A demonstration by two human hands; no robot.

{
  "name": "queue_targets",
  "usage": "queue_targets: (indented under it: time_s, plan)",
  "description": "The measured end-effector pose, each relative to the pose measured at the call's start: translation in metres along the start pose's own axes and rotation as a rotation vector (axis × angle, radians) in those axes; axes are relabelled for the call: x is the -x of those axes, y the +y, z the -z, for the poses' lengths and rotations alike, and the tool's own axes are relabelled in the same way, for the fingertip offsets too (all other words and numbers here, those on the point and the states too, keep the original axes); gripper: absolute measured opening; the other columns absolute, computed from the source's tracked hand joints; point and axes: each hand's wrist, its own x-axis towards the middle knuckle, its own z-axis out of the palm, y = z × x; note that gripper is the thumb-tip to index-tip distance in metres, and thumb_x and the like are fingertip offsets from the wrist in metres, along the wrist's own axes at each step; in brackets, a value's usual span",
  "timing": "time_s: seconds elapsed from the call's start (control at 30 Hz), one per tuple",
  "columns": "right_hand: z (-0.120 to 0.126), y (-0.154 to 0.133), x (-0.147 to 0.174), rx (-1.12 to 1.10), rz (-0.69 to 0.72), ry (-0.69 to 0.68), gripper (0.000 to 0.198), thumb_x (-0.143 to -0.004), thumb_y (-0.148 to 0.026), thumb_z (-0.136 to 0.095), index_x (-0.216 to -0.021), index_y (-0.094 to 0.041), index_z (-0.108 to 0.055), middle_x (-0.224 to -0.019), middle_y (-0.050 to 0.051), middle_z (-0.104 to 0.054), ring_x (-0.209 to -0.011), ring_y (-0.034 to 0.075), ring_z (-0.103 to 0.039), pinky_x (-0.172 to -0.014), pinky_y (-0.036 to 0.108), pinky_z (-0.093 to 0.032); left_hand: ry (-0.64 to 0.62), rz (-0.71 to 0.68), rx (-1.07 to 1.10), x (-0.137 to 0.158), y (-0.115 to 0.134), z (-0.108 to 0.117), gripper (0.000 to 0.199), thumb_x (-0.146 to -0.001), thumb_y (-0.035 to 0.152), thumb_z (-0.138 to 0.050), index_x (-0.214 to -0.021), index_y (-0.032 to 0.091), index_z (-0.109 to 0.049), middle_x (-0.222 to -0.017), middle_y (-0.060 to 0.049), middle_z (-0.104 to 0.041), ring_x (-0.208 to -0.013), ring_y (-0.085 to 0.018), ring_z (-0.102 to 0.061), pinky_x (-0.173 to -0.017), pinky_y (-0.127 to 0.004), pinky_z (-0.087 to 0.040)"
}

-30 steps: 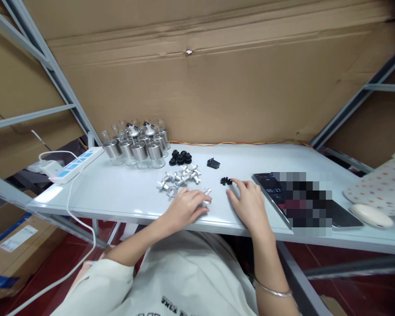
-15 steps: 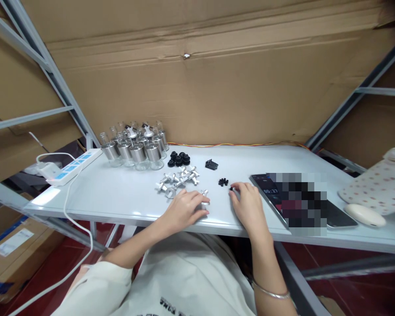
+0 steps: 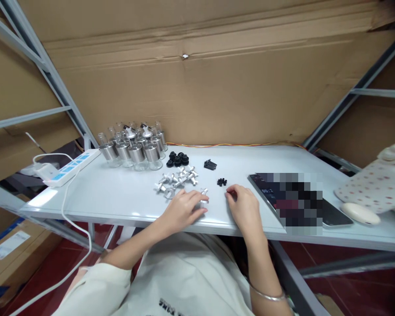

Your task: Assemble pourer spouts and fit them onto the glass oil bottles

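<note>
My left hand [image 3: 184, 208] rests near the front edge of the table, its thumb and fingers closed round the base of a silver-white pourer spout [image 3: 204, 193] that stands upright. To its right, my right hand [image 3: 244, 206] is low over the table with thumb and forefinger pinched together; the small black piece between them is mostly hidden. Just beyond it lies a little cluster of small black pieces [image 3: 221, 181]. A heap of silver-white pourer spouts [image 3: 179, 177] lies beyond my left hand. Behind that heap sit several black stoppers [image 3: 177, 159].
Glass bottles with metal sleeves [image 3: 136, 153] stand at the back left, two topped with pourers. Small black levers [image 3: 210, 164] lie mid-table. A power strip [image 3: 71, 167] is at the left edge. A phone-like device [image 3: 266, 188], a white oval object [image 3: 360, 213] and a dotted bag [image 3: 375, 184] occupy the right.
My right hand has shifted slightly left, and its fingers have curled in over the small black piece, which was showing at the fingertips before. My left hand stays at the spout.
</note>
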Motion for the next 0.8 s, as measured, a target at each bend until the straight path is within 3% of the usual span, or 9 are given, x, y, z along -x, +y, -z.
queue_targets:
  time_s: [0.33,0.47,0.63,0.8]
  plan:
    - [0.010,-0.006,0.002,-0.257,-0.062,-0.015,0.014,-0.075,-0.019,-0.046,-0.078,-0.019,-0.060,-0.078,0.007,-0.066,-0.073,0.021,-0.060,-0.074,0.036,-0.046,-0.014,-0.002,0.010,-0.001,0.001,0.003,0.018,-0.090,0.024,-0.054,-0.107,0.017,-0.055,-0.103,-0.006,-0.069,-0.074,-0.016,-0.064,-0.074,-0.032,-0.044]
    - [0.012,-0.012,-0.002,-0.571,-0.158,-0.006,0.015,-0.076,-0.026,-0.052,-0.080,-0.019,-0.063,-0.085,0.008,-0.066,-0.075,0.021,-0.063,-0.073,0.035,-0.050,-0.018,0.047,0.098,-0.001,0.000,0.001,0.015,-0.091,0.021,-0.050,-0.105,0.018,-0.054,-0.103,-0.007,-0.067,-0.082,-0.016,-0.064,-0.078,-0.031,-0.048]
    - [0.000,-0.035,-0.002,-1.125,-0.322,-0.051,0.024,-0.064,-0.033,-0.072,-0.082,-0.021,-0.062,-0.081,0.004,-0.067,-0.078,0.020,-0.065,-0.076,0.034,-0.052,-0.014,0.104,0.214,0.000,-0.001,-0.004,0.018,-0.090,0.021,-0.050,-0.108,0.019,-0.049,-0.101,-0.007,-0.066,-0.082,-0.016,-0.065,-0.078,-0.030,-0.052]
    - [-0.004,-0.048,0.005,-1.226,-0.344,0.018,0.020,-0.065,-0.030,-0.074,-0.078,-0.020,-0.064,-0.082,0.005,-0.071,-0.078,0.018,-0.066,-0.077,0.033,-0.051,-0.017,0.072,0.218,0.001,-0.002,-0.004,0.019,-0.091,0.020,-0.048,-0.111,0.018,-0.046,-0.107,-0.009,-0.063,-0.089,-0.018,-0.064,-0.080,-0.030,-0.051]
